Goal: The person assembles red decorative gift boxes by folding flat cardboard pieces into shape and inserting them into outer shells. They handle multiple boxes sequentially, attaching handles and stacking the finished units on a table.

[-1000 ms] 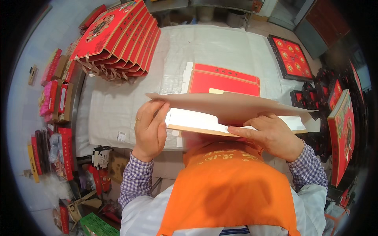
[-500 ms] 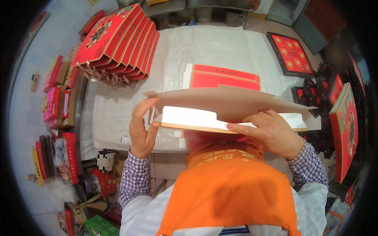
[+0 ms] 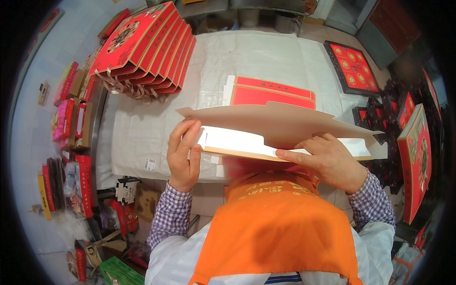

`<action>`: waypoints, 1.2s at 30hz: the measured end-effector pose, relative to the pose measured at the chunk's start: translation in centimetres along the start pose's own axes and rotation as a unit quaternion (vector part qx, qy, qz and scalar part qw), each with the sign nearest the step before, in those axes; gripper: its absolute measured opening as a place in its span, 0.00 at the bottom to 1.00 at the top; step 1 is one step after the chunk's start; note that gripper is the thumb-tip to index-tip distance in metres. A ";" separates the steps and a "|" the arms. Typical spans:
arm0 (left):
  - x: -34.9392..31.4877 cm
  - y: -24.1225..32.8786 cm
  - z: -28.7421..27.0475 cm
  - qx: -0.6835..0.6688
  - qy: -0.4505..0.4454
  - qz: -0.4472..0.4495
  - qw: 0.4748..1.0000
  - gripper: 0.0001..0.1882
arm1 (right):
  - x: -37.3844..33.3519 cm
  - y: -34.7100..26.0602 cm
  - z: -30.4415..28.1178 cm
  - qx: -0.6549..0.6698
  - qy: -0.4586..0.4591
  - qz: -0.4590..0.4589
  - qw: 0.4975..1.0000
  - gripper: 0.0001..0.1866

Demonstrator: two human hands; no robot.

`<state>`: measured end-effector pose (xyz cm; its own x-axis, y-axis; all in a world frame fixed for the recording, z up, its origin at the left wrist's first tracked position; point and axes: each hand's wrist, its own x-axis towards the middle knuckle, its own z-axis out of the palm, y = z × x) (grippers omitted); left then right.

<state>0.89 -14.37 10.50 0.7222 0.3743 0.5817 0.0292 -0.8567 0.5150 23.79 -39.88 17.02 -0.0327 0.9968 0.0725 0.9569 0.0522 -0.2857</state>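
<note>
White-lined, gold-edged cardboard box [image 3: 285, 122] gapes. I see the left grip [image 3: 183, 157] pinching its left end, the right grip [image 3: 335, 164] its near edge.

Partly hidden behind carton [image 3: 280, 124], beyond right hand [image 3: 336, 164]: red cardboard [image 3: 270, 98]. Cut off, lower-left of left hand [image 3: 183, 154]: green package [image 3: 119, 271].

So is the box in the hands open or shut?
Open: the box shows its pale inside and a raised white flap.
</note>
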 end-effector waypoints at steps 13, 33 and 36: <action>-0.1 0.0 -0.2 -0.043 0.026 -0.013 0.999 0.11 | -0.3 -0.2 -0.3 0.003 -0.035 0.040 0.999 0.32; 0.0 -1.8 0.3 0.120 -0.013 0.141 0.983 0.14 | -12.9 2.0 1.5 -0.194 0.481 0.230 0.823 0.24; 0.6 -1.9 0.4 0.105 -0.028 0.142 0.984 0.15 | -13.2 3.7 3.0 0.005 0.554 0.291 0.780 0.26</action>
<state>1.54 -12.66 9.67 0.7593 0.0943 0.6439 -0.0410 -0.9806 0.1919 26.87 -52.68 12.14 0.6812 0.1892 0.7073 0.7142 -0.3842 -0.5851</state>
